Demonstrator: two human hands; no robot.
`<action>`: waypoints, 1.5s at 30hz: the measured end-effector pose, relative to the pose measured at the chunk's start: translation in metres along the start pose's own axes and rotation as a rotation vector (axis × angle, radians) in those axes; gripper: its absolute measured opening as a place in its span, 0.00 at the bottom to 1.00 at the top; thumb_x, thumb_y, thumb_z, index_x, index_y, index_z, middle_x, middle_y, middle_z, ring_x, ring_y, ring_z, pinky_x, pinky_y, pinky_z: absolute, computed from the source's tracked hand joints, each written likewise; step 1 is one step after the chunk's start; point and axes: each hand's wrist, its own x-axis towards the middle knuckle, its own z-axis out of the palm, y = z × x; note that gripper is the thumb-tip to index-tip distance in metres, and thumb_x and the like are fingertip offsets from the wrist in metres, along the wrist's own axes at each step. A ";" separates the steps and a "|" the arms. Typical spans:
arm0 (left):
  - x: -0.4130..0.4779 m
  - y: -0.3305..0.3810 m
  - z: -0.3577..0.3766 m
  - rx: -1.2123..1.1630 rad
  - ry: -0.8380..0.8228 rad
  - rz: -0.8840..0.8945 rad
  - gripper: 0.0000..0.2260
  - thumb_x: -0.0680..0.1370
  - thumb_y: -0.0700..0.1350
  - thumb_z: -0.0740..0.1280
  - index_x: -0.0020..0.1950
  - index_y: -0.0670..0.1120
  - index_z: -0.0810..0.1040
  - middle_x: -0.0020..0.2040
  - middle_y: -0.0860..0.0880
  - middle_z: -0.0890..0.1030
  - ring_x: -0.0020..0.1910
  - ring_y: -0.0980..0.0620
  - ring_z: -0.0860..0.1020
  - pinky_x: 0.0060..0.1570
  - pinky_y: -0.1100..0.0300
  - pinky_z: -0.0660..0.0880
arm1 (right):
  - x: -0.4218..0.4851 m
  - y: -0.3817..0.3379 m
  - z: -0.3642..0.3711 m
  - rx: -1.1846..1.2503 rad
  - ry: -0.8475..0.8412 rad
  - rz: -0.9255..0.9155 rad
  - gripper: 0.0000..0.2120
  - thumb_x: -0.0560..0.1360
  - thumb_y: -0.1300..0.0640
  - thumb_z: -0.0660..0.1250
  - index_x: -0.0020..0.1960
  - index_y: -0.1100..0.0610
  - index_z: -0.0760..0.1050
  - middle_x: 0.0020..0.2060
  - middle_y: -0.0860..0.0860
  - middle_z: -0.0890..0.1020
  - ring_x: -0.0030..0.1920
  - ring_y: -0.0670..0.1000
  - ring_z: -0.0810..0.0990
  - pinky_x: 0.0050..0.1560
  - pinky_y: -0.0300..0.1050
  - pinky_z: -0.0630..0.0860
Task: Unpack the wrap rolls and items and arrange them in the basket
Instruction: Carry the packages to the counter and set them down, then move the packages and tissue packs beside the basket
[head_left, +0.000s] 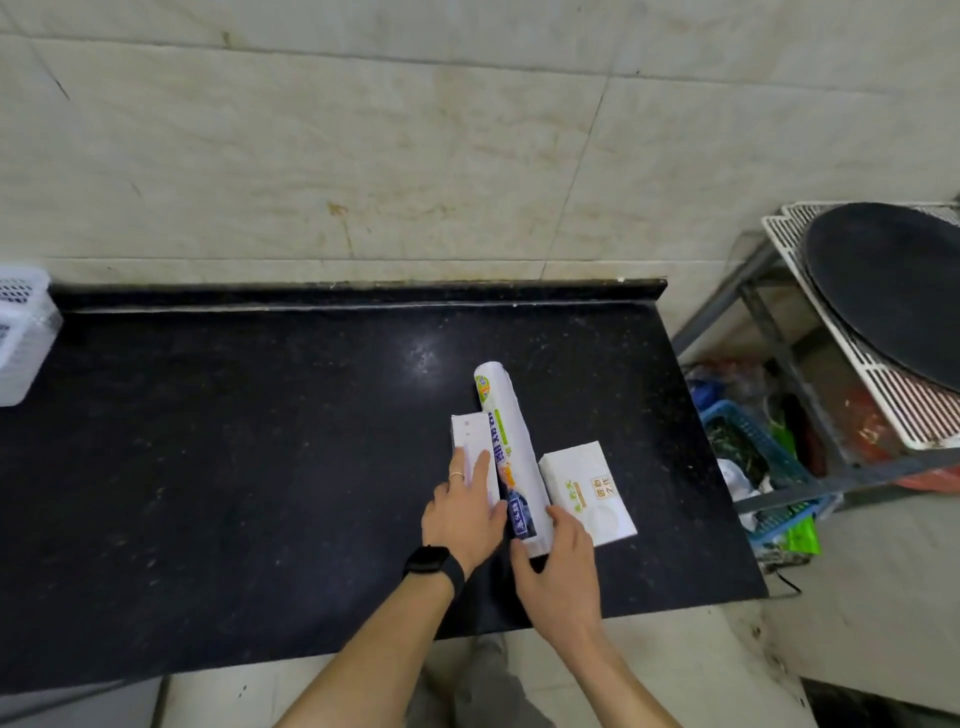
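On the black countertop (260, 467), the left hand (462, 512) is lying flat, fingers extended and unclenched, pressing on the near half of a narrow white box (470, 441). Just right of those fingertips, a printed wrap roll (506, 447) is lying lengthwise, touching the box. The right hand (558, 569) is cupping the roll's near end, fingers loosely curled around it; whether it is gripping firmly cannot be told. Just right of its fingers, a white packet (589, 491) is resting beside the roll. The white perforated basket (23, 332) is sitting well apart, far left of both hands.
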 end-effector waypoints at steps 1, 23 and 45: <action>0.005 0.002 -0.001 -0.030 -0.015 -0.022 0.33 0.78 0.59 0.60 0.79 0.57 0.49 0.81 0.48 0.45 0.64 0.40 0.72 0.58 0.48 0.73 | 0.006 -0.005 0.002 0.011 -0.034 0.003 0.30 0.74 0.45 0.68 0.71 0.55 0.64 0.66 0.52 0.72 0.65 0.53 0.71 0.62 0.46 0.72; -0.081 -0.086 -0.018 -0.185 0.075 -0.399 0.34 0.75 0.53 0.64 0.77 0.63 0.52 0.80 0.60 0.42 0.57 0.43 0.78 0.52 0.51 0.76 | 0.065 -0.029 0.029 -0.234 -0.342 0.056 0.30 0.76 0.50 0.68 0.72 0.60 0.63 0.65 0.64 0.69 0.61 0.67 0.72 0.58 0.55 0.72; -0.201 -0.380 -0.149 -0.633 0.716 -0.888 0.34 0.73 0.51 0.68 0.77 0.58 0.59 0.74 0.49 0.63 0.64 0.43 0.74 0.58 0.53 0.73 | -0.045 -0.308 0.219 0.233 -1.044 -0.312 0.22 0.75 0.59 0.73 0.68 0.52 0.75 0.50 0.40 0.81 0.47 0.39 0.82 0.38 0.31 0.77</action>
